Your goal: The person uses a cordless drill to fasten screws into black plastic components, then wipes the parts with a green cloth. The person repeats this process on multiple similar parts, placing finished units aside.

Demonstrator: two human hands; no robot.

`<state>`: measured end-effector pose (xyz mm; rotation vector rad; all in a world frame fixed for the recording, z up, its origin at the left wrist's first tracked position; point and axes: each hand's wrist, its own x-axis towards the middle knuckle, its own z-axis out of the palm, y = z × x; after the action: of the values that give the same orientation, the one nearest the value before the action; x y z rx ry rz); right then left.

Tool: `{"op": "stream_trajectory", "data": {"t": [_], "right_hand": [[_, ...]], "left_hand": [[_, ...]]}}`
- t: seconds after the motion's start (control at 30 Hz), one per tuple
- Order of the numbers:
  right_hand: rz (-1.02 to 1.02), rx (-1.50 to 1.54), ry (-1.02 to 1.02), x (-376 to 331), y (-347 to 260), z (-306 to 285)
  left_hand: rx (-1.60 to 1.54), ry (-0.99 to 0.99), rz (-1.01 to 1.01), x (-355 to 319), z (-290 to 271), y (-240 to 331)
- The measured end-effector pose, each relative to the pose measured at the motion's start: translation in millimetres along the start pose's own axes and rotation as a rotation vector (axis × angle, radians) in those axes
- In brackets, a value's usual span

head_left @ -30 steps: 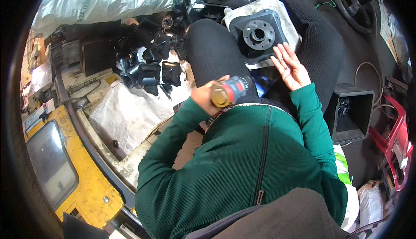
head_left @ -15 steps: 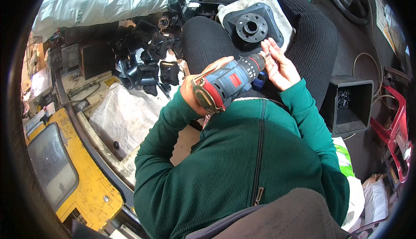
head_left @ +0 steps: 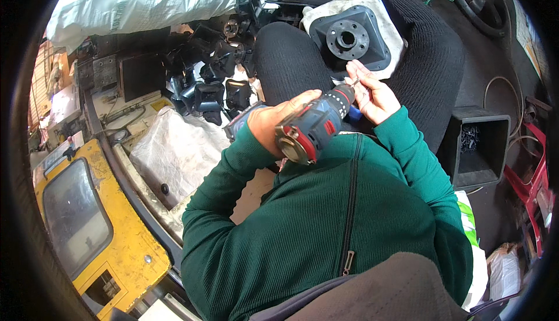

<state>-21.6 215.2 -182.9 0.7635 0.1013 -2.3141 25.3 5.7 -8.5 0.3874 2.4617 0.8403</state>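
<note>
My left hand (head_left: 272, 122) is wrapped round the grip of a blue and red cordless drill (head_left: 317, 126), whose chuck points up and right. At the drill's tip, my right hand (head_left: 376, 101) has its thumb and fingers pinched together; a small metal piece shows there, too small to name. Just beyond my right fingertips, a black square plastic part (head_left: 375, 50) with a raised round flange (head_left: 347, 39) and a central hole rests on a white cloth (head_left: 397, 59) between my legs. A blue item (head_left: 355, 114), partly hidden, lies behind the chuck.
At right stands a black bin (head_left: 480, 172) with small dark screws inside, near a red plastic frame (head_left: 527, 190). Several black plastic parts (head_left: 208, 96) are heaped at left beyond a clear plastic sheet (head_left: 174, 152). A yellow machine panel (head_left: 137, 257) and a large white sack (head_left: 145, 6) are nearby.
My left hand has turned the drill, so its lower end now shows at the left and its rear has swung down. My right fingers have stayed by the tip. The view has shifted slightly.
</note>
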Motion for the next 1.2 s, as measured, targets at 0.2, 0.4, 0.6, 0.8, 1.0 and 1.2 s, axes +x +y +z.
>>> {"op": "stream_trajectory", "data": {"t": [0.2,0.4,0.6,0.8,1.0,1.2], "right_hand": [[-0.011,0.037,-0.048,10,8,10],[-0.136,-0.28,0.195,25,6,-34],[-0.52,-0.742,0.438,41,-25,1],[-0.439,-0.862,0.427,64,-37,-3],[-0.4,-0.811,0.401,72,-39,-13],[-0.464,-0.702,0.33,77,-34,-20]], "left_hand": [[0.187,0.122,0.047,-2,14,-18],[0.151,0.211,-0.098,0,-3,-23],[0.042,0.185,-0.131,27,-27,-26],[0.198,0.086,-0.212,49,-26,-33],[0.245,-0.024,-0.189,74,-43,-27],[0.137,-0.04,-0.184,86,-43,-28]]}}
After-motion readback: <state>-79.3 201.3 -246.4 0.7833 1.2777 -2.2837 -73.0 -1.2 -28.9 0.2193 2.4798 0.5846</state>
